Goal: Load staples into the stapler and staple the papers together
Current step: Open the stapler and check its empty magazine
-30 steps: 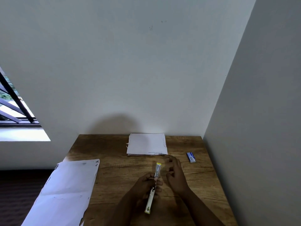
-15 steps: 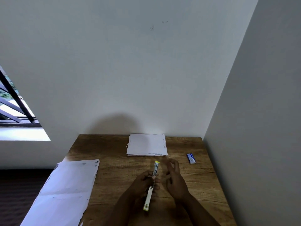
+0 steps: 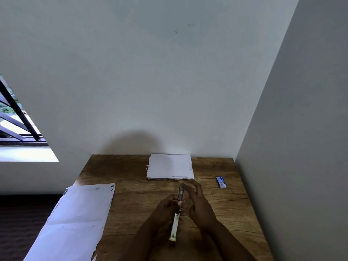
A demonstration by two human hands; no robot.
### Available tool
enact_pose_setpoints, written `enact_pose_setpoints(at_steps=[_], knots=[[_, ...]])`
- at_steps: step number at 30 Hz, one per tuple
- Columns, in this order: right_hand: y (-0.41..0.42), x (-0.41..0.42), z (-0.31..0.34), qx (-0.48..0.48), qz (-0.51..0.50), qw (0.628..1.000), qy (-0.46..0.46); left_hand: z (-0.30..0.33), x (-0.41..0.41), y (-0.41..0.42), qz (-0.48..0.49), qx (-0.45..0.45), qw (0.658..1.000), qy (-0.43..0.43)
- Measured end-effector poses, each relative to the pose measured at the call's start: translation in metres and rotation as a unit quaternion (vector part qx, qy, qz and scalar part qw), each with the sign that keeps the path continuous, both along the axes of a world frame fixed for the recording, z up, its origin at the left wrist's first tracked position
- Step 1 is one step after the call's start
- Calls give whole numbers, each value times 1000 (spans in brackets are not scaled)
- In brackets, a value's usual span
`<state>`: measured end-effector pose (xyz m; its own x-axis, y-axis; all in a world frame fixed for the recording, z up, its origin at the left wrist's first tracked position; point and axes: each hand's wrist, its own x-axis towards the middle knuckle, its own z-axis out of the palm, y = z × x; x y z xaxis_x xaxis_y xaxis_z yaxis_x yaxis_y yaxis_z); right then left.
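Two hands meet over the wooden table [image 3: 131,194], close to the person. The left hand [image 3: 167,207] has its fingers curled round the middle of the stapler [image 3: 177,211], which is swung wide open into one long line. The white and yellow end sticks out behind those fingers, toward the person, and the shiny metal track pokes out past them, away from the person. I think it is held this way so the track faces up and staples can drop in. The right hand [image 3: 199,204] is just beside the track, with its fingers stretched out and a little apart. They are blurry, so I cannot tell if they pinch any staples. Out past the right fingertips, off to the right, lies a small blue staple box [image 3: 220,182], near enough to reach. Straight ahead of both hands, by the wall, waits the stack of papers [image 3: 170,166], not stapled yet as far as I can see. Way off to the left of the left fingers, a big loose sheet [image 3: 75,223] hangs over the table edge.
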<state>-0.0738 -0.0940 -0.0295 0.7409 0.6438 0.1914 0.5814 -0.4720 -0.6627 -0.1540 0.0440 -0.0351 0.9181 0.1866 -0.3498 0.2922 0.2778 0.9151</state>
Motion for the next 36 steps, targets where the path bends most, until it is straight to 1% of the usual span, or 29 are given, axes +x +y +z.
enact_pose_setpoints(at_steps=[3,6,8,12,16,18,20,21,24,26,27,28,29,30,31,32,33,34,36], knots=[[-6,6,2,3,-11,1000,-10,-2,-2,1,1,4,1000,-1],[-6,2,1,-28,15,999,-17,-1,-1,3,1,-8,1000,2],[-4,-1,-3,-4,4,1000,-5,0,1,3,0,-2,1000,-4],[0,-6,-6,74,-56,994,54,7,3,1,-3,11,1000,-15],[2,-5,-1,97,-67,992,47,9,3,1,-5,15,1000,-11],[3,-2,1,81,-44,995,31,8,1,2,-9,17,1000,-8],[5,-1,0,17,-8,1000,10,5,0,3,-10,25,1000,3],[6,0,0,1,-5,1000,8,4,-1,3,-11,27,1000,10],[8,3,-2,12,-17,1000,-10,1,-4,5,-5,14,1000,21],[9,-1,1,-23,-6,1000,-10,1,-5,7,-4,16,1000,24],[10,-3,2,-7,-11,1000,11,1,-5,7,-4,17,1000,25],[11,-4,3,46,-33,997,51,2,-5,6,-1,17,1000,25],[12,-5,5,119,-78,984,112,2,-4,6,3,19,1000,24],[14,-6,8,186,-132,955,192,3,-3,5,5,22,1000,21],[15,-5,9,232,-181,914,281,4,-2,5,5,31,999,17],[18,-4,9,258,-217,867,368,6,-1,3,3,43,999,14],[19,-3,6,273,-239,825,433,7,0,2,3,57,998,10],[19,-2,4,285,-253,792,477,8,1,0,9,70,997,8],[17,-6,3,288,-276,751,526,9,3,-5,25,107,994,2]])
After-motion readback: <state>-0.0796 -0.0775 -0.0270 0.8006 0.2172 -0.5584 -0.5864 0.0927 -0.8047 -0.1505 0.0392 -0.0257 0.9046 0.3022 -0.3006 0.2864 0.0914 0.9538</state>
